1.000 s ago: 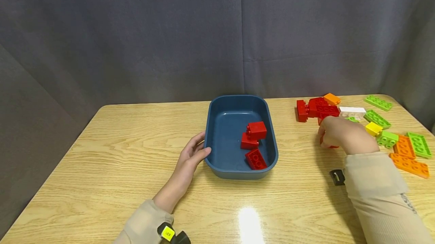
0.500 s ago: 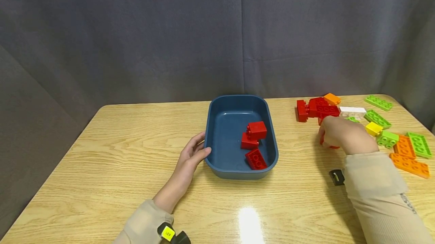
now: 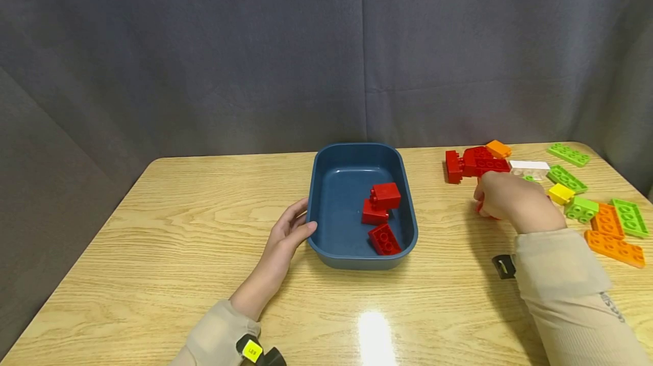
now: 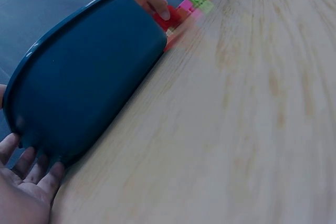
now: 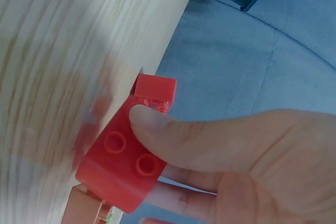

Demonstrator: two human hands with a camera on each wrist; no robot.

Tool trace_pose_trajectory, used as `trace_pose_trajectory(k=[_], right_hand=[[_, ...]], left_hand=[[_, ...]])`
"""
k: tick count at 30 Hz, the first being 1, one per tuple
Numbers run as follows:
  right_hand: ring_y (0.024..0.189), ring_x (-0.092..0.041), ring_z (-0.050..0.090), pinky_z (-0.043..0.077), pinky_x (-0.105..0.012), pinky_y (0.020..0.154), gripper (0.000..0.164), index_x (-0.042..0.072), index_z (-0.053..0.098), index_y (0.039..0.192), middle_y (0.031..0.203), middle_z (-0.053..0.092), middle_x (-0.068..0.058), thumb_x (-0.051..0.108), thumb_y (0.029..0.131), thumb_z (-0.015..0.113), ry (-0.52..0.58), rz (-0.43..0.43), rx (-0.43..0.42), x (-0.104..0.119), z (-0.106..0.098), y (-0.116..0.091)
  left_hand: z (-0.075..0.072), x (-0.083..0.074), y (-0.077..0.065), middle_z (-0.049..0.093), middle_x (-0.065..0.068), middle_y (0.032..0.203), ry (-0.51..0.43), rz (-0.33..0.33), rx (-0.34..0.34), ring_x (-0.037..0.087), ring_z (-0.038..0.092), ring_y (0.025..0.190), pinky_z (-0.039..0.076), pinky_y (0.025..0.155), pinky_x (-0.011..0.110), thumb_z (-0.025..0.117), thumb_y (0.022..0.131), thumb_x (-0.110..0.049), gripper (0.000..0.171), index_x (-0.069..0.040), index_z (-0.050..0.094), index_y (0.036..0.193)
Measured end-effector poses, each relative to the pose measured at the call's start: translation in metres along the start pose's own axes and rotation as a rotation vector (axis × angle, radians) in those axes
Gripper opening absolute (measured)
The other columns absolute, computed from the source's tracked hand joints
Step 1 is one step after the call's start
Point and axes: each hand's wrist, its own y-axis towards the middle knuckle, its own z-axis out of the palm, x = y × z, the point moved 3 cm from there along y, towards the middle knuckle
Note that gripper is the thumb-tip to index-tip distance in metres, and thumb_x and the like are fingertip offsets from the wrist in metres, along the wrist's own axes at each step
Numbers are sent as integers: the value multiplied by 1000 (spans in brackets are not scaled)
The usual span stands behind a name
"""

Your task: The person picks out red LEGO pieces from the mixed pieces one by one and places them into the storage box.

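Note:
My left hand (image 3: pixel 279 244) grips the near left side of a deep blue plastic bin (image 3: pixel 357 262), thumb over the rim and fingers along the outer wall. Inside the bin, on its right side, lie red toy building bricks: one brick (image 3: pixel 386 195) rests on a second (image 3: pixel 374 213), and a third (image 3: pixel 384 239) lies tilted in front. At the right of the table, my right hand (image 3: pixel 520 204) pinches a red building brick (image 5: pixel 113 163) between thumb and fingers, close over the tabletop. Another red brick (image 5: pixel 156 88) shows just beyond it in the right wrist view.
Beyond the right hand sit joined or crowded red bricks (image 3: pixel 454 166) and an orange brick (image 3: pixel 498 149). Around its right lie a white brick (image 3: pixel 529 169), a yellow brick (image 3: pixel 561 193), a green brick (image 3: pixel 581 209) and orange plates (image 3: pixel 614 247). A grey curtain (image 3: pixel 255 60) stands behind the table.
My right hand has shifted slightly left and away from me with the red brick. The left hand and the bin stay where they were.

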Motion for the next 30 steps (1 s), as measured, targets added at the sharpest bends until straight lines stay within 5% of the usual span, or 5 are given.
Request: trace_pose_trajectory(k=[10,23,30], right_hand=[[67,-25,50,39,-36,52,15,5,70,88,73,60,-8,4,73,66,-8,-65,-142,13,-5,-3],[77,-33,59,55,-56,63,24,0,72,96,89,73,-22,8,73,72,-75,-127,-328,31,-10,-8],[70,-34,58,56,-56,60,22,2,70,93,83,72,-21,8,72,73,-89,-184,-494,41,-13,-10]], left_hand=[[0,0,0,41,20,146,2,5,4,28,38,133,30,112,49,48,93,-14,53,-8,33,144],[0,0,0,40,19,147,-3,-4,-3,27,38,133,29,113,49,49,93,-15,54,-8,33,144],[-1,1,0,39,19,147,-4,0,8,27,38,133,29,113,49,49,93,-16,54,-9,33,144]])
